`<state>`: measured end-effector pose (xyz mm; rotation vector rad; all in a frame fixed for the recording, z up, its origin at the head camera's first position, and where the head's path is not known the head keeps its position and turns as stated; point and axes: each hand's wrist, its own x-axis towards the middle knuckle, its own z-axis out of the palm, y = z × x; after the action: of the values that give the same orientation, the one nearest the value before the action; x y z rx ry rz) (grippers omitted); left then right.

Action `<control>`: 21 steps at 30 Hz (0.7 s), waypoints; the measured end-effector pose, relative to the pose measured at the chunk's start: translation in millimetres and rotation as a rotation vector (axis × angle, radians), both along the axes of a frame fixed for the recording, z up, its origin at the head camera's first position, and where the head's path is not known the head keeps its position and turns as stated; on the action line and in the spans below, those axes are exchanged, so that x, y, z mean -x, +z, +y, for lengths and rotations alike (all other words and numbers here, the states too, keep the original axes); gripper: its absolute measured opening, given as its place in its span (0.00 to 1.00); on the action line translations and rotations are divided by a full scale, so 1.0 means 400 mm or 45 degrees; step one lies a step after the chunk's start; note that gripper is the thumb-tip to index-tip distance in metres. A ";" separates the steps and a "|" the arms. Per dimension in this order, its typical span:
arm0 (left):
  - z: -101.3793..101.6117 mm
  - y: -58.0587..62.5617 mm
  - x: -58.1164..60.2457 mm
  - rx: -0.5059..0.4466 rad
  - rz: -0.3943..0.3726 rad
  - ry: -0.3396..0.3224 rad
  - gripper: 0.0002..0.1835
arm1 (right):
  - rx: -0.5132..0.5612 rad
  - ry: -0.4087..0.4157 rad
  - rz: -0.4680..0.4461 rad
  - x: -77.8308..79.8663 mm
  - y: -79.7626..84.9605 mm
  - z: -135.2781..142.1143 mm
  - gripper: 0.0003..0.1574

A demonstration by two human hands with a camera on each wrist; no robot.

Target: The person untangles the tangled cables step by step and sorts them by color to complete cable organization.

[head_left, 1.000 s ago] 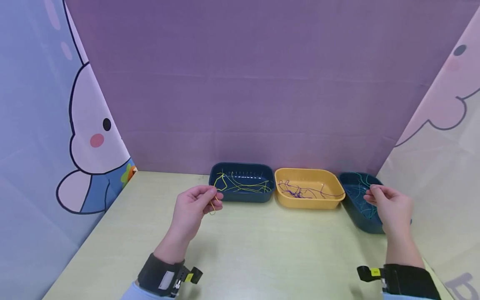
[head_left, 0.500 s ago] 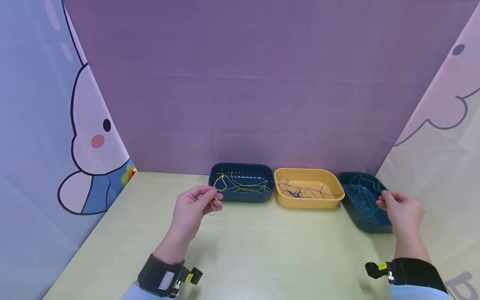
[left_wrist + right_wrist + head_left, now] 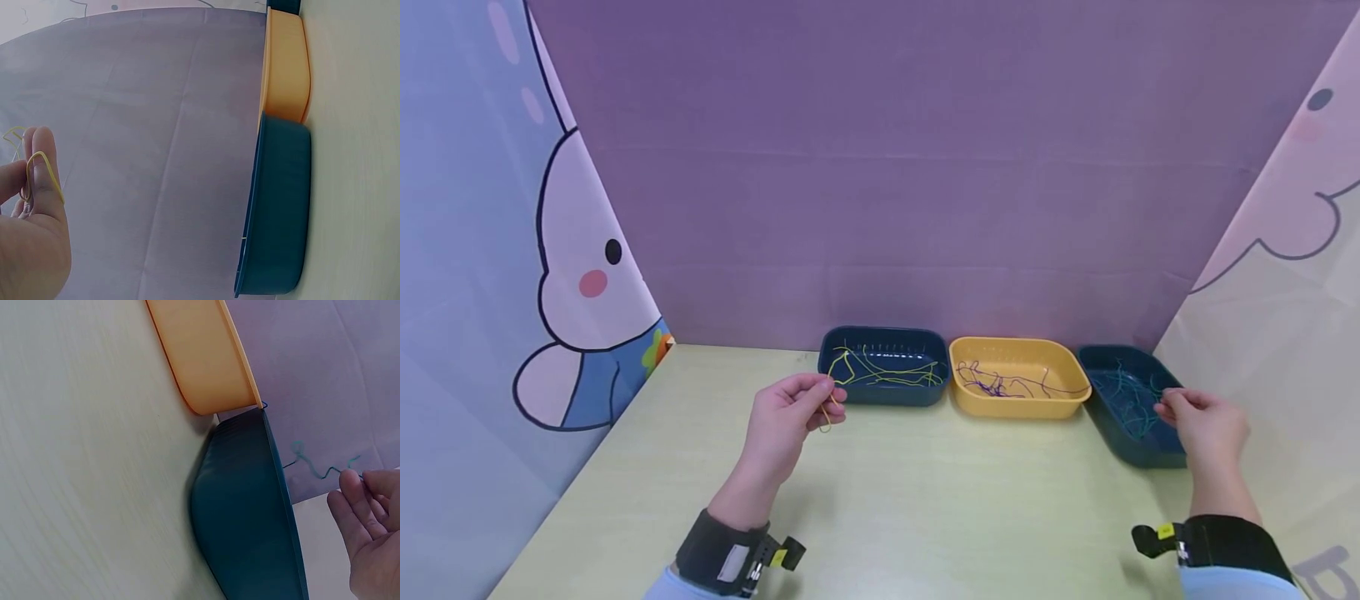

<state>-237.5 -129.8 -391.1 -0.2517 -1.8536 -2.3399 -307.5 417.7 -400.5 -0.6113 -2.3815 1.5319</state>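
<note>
In the head view my left hand pinches a yellow string between thumb and fingertips at the left front of the left dark blue basket. The left wrist view shows this yellow string looped over the fingers. My right hand is at the right side of the right dark blue basket, above its rim. It pinches a wavy green string, which stretches toward the basket in the right wrist view. More green strings lie tangled in that basket.
A yellow basket with purple strings stands between the two blue ones. Several yellow strings lie in the left basket. A purple cloth hangs behind the pale table, and printed cloths flank it.
My right hand has moved right from over the right basket to its right side, and the green string's raised arc has dropped lower. My left hand has stayed in place.
</note>
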 end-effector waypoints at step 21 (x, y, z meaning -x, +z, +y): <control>-0.002 -0.003 0.000 -0.001 -0.012 0.026 0.20 | -0.094 0.029 0.013 -0.008 0.007 -0.036 0.41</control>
<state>-237.3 -130.4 -392.1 -0.2214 -1.8503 -2.3322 -304.5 403.4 -397.8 -0.5613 -2.4333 1.4453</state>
